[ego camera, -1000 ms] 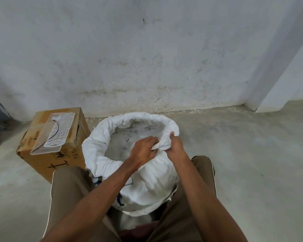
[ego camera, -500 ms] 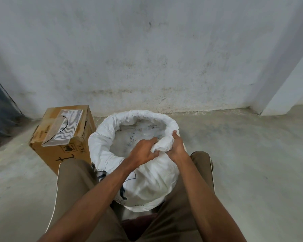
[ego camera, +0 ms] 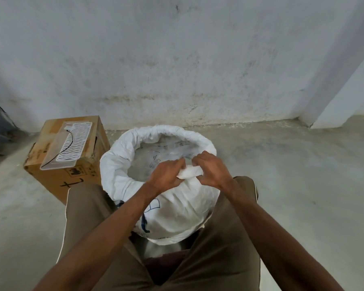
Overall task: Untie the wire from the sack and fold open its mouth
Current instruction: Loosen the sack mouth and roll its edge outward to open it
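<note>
The sack (ego camera: 172, 208) stands on the floor between the seated person's knees, mouth up and already rolled into a thick collar. No wire is visible on it. The left hand (ego camera: 166, 177) and right hand (ego camera: 210, 171) both clench the near rim, fingers curled round the rolled fabric, seemingly to turn down another fold. A cardboard box (ego camera: 57, 175) sits beside it.
</note>
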`<state>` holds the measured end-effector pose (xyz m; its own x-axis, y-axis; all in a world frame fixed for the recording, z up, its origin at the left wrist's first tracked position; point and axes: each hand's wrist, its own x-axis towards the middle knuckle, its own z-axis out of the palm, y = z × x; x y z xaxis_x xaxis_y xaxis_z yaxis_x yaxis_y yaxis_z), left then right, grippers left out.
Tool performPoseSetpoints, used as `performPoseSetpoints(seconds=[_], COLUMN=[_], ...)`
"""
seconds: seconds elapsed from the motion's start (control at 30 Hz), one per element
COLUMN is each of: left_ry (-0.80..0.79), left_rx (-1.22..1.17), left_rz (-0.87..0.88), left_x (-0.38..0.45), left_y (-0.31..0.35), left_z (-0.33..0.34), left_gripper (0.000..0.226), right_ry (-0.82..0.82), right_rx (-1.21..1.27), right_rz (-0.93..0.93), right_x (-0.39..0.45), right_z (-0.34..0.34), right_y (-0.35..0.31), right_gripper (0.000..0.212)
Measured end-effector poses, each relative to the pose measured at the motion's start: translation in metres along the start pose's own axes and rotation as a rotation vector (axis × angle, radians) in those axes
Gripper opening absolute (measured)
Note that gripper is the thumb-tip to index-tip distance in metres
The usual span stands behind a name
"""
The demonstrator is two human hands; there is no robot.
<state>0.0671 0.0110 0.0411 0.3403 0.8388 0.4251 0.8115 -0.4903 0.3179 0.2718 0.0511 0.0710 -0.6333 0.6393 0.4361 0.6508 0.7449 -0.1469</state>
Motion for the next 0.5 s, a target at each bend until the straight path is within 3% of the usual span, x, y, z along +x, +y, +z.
performPoseSetpoints(seconds=[0.1, 0.23, 0.37, 0.5], left_ry=[-0.033, -0.151, -0.125, -0.076], left_rx=[-0.320, -0.508, -0.437, -0.325], left_rz=[-0.202, -0.358, -0.457, -0.380], left_x=[-0.015, -0.036, -0.029, -0.027], left_y=[-0.013, -0.029, -0.029, -0.021], left_z=[-0.008, -0.010, -0.004, 0.008], left_gripper=[0.048, 0.043, 0.046, 0.030], right_ry=[0.045, 0.049, -0.093, -0.378], right_rx=[-0.113, -0.194, -0.170, -0.095], right_rz=[-0.061, -0.079, -0.059, 0.089], right_x=[-0.003, -0.009, -0.005, 0.003], right_z=[0.007, 0.017, 0.024, 0.023], right_y=[0.009, 0.010, 0.007, 0.003], right_gripper=[0.032, 0.035, 0.049, 0.091])
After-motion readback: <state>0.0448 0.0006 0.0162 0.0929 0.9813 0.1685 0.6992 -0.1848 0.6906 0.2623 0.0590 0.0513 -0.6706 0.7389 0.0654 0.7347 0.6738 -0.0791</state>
